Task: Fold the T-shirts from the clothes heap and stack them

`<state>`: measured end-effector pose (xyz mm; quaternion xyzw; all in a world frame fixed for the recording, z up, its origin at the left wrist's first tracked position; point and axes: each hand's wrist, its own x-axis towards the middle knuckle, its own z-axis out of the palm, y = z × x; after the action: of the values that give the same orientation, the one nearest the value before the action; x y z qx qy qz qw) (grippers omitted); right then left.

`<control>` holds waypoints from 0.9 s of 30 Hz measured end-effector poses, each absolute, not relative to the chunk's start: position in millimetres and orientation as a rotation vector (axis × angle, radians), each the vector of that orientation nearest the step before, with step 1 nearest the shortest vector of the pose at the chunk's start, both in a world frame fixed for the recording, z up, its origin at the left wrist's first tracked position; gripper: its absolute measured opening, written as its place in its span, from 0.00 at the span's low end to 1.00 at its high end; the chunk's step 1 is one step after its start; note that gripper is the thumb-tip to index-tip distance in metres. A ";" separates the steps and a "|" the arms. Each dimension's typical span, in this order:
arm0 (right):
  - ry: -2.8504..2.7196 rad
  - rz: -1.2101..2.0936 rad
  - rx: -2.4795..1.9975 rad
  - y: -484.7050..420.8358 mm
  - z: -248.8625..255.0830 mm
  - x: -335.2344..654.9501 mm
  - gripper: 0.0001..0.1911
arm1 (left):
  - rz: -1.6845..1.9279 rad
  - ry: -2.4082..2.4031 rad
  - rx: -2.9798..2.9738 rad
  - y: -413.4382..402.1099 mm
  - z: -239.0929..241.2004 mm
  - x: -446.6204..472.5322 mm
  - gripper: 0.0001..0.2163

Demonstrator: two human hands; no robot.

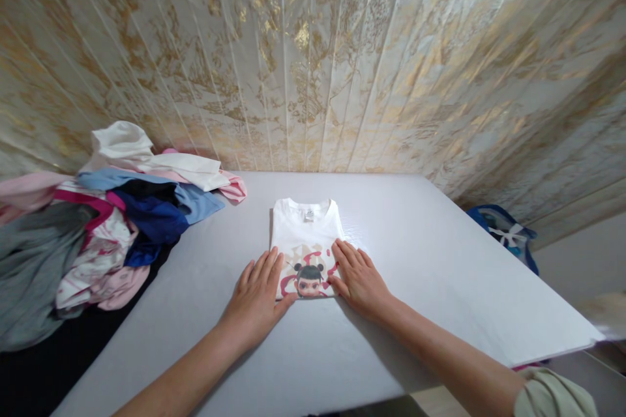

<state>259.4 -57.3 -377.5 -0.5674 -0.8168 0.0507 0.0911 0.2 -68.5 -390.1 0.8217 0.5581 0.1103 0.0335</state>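
A white T-shirt (306, 231) lies folded into a neat rectangle on the white table, its collar facing the far side. A cartoon face with two black hair buns is printed on its near half. My left hand (259, 296) rests flat on the shirt's left edge, fingers stretched out and thumb at the near corner. On the opposite edge lies my right hand (359, 279), palm down with fingers extended and its thumb beside the print. Neither hand grips anything.
A heap of loose clothes (147, 208) in pink, blue, grey and white covers the table's left side. Gold-patterned curtains (303, 65) hang behind the far edge. A blue bag (508, 234) stands beyond the table (440, 260) on the right.
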 end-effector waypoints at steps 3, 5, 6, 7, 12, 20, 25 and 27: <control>-2.275 0.252 -1.688 -55.5 -374.2 266.8 0.29 | 0.452 1.682 2.465 -65.9 -391.3 -3.8 0.27; -2.103 0.352 -1.715 -52.9 -371.2 274.5 0.26 | 0.528 1.651 2.408 -62.7 -391.6 -6.3 0.24; -2.022 0.415 -1.725 -52.0 -369.7 278.4 0.25 | 0.562 1.639 2.383 -61.1 -391.9 -7.4 0.23; -1.956 0.485 -1.728 -51.6 -368.4 281.8 0.24 | 0.593 1.630 2.364 -59.9 -392.4 -8.3 0.22; -1.828 0.737 -1.685 -55.1 -365.8 282.0 0.17 | 0.740 1.600 2.341 -58.7 -396.5 -8.1 0.19; -1.685 0.839 -1.604 -53.9 -366.6 264.0 0.18 | 0.895 1.599 2.222 -58.2 -397.2 -7.5 0.17; -1.580 1.190 -1.531 -66.3 -359.5 274.7 0.26 | 1.002 1.559 2.051 -57.3 -387.9 -9.3 0.16; -1.588 1.290 -1.516 -75.7 -355.5 277.7 0.30 | 1.018 1.555 1.998 -58.2 -383.7 -8.2 0.16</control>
<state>277.7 -75.7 -355.5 -0.5692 -0.5962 0.4844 0.2932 -8.2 -58.2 -383.7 0.7166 0.5576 0.3653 0.2050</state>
